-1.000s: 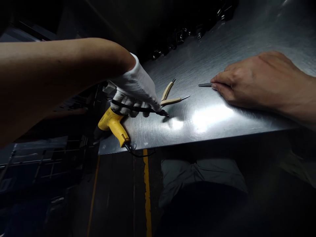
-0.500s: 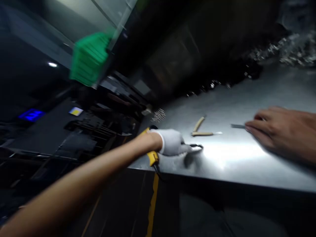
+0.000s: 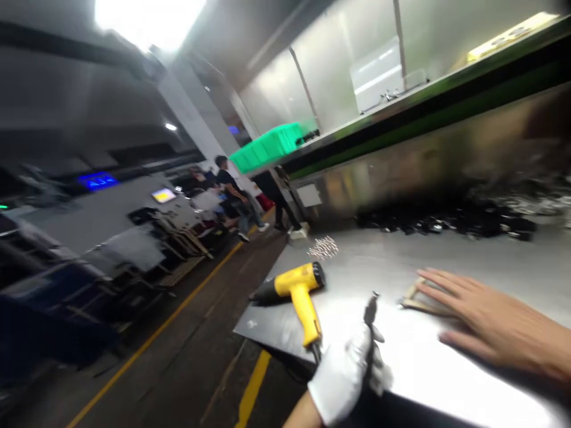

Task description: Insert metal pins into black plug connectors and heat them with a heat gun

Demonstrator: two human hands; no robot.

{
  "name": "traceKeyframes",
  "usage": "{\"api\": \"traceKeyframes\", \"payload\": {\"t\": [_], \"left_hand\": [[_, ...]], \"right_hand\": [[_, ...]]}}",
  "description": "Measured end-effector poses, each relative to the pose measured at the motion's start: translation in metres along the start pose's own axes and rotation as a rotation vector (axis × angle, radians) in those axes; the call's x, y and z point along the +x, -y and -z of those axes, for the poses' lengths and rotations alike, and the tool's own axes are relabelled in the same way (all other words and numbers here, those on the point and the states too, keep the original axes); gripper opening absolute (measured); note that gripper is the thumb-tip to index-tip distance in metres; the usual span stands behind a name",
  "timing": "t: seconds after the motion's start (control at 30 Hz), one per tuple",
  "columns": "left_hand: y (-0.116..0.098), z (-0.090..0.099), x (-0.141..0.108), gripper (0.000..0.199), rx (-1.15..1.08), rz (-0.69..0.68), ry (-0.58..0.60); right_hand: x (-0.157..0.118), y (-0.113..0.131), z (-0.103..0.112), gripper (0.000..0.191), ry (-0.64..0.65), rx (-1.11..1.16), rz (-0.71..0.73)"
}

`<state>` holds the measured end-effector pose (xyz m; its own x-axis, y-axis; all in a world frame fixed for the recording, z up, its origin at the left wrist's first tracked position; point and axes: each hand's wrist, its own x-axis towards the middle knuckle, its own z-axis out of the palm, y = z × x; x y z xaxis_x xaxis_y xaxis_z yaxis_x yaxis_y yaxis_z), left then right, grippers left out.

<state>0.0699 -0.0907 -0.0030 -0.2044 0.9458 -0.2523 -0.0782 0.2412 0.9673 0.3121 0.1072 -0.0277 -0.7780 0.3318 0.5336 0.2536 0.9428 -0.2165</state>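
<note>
My left hand, in a white glove, is closed around a dark, slim part whose metal tip points up, near the front edge of the metal table. Bare and with its fingers spread, my right hand reaches over a beige-handled tool lying on the table. Its fingers cover part of that tool; whether they touch it is unclear. A yellow heat gun lies on the table to the left of my gloved hand.
Small metal pieces lie behind the heat gun. Dark parts and shiny parts are piled along the table's back. A green crate sits on a shelf above. A person is in the aisle at left.
The view has swung up. My left hand has turned, and the dark part now points upward. My right hand has opened over the beige-handled tool; the thin grey piece at its fingertips is no longer visible.
</note>
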Motion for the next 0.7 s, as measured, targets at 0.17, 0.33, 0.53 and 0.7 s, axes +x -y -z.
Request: {"api": "traceKeyframes", "payload": {"t": [0.17,0.33,0.53,0.7], "left_hand": [[0.015,-0.009,-0.036,0.059,-0.468,0.251,0.093],[0.03,-0.016,-0.059,0.047,-0.748,0.476,0.113],[0.041,-0.01,-0.048,0.047,-0.891,0.558,0.158],[0.042,-0.003,-0.044,0.047,-0.916,0.559,0.224]], "right_hand": [[0.036,0.007,0.002,0.06,0.332,-0.084,-0.126],[0.044,0.038,0.012,0.056,0.506,-0.113,-0.287],[0.071,0.1,0.028,0.063,0.782,0.141,-0.67],[0.094,0.111,0.018,0.068,0.978,0.173,-0.779]]}}
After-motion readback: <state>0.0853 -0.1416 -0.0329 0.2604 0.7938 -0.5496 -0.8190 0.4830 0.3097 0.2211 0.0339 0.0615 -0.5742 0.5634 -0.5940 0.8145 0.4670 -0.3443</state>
